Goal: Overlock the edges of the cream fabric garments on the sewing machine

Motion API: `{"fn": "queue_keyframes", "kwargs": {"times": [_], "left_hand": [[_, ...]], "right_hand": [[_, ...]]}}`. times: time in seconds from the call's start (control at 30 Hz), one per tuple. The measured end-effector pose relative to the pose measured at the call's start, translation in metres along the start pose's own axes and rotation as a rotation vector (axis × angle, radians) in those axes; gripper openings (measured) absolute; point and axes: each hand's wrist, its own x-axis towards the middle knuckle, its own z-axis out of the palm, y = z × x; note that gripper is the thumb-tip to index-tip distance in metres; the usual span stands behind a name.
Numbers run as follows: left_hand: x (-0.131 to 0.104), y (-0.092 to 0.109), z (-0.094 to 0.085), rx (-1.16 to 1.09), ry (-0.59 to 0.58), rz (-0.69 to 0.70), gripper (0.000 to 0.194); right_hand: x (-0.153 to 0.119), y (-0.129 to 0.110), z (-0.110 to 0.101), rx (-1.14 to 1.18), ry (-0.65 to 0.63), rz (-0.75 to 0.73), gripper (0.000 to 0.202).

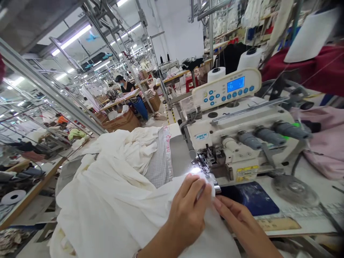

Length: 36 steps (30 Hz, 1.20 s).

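Observation:
White fabric [107,200] spreads over the left of the sewing table and runs up to the overlock sewing machine [204,125]. My left hand [188,209] is closed on the fabric just in front of the lit presser foot [202,166], its fingers bent and pressed on the cloth. Right beside it, my right hand [236,215] pinches the fabric's edge between thumb and fingers. The cloth's edge lies close to the metal plate by the foot. Fingertips hide part of the fabric there.
A control panel [228,89] with a lit blue screen tops the machine. Thread cones [249,59] stand behind it. Right of my hands lie a dark blue pad [249,199] and a ruler strip [279,224]. A masked person [125,84] works at a far table.

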Motion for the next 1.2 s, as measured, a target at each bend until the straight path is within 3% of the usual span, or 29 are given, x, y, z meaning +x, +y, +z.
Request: {"fn": "queue_keyframes", "kwargs": {"times": [0.17,0.33,0.53,0.7,0.83,0.97,1.03,1.1,1.2], "left_hand": [[0.000,-0.003,-0.001,0.005,-0.038,0.035,0.033],[0.001,-0.004,-0.001,0.020,-0.079,0.046,0.035],[0.000,-0.005,-0.001,0.060,-0.189,0.029,0.041],[0.002,-0.010,-0.010,-0.008,-0.258,-0.005,0.045],[0.006,-0.012,-0.015,-0.049,-0.297,-0.022,0.042],[0.010,-0.015,-0.015,-0.038,-0.320,-0.040,0.042],[0.008,-0.015,-0.013,-0.025,-0.288,-0.031,0.044],[0.002,-0.015,-0.010,0.024,-0.160,-0.037,0.047],[-0.021,-0.015,-0.005,0.172,0.097,-0.258,0.044]], "right_hand": [[0.001,-0.011,0.004,0.124,0.029,0.050,0.031],[-0.002,-0.016,0.004,0.114,0.158,-0.127,0.026],[0.001,0.004,0.002,-0.049,0.252,-0.261,0.027],[0.000,0.012,-0.001,-0.176,0.183,-0.201,0.028],[0.000,0.007,-0.004,-0.316,0.160,-0.252,0.026],[0.004,0.005,-0.007,-0.321,0.058,-0.274,0.025],[0.005,0.005,-0.007,-0.278,0.053,-0.225,0.025],[0.005,0.005,-0.007,-0.244,0.084,-0.180,0.027],[0.005,0.006,-0.006,-0.244,0.104,-0.153,0.029]]}}
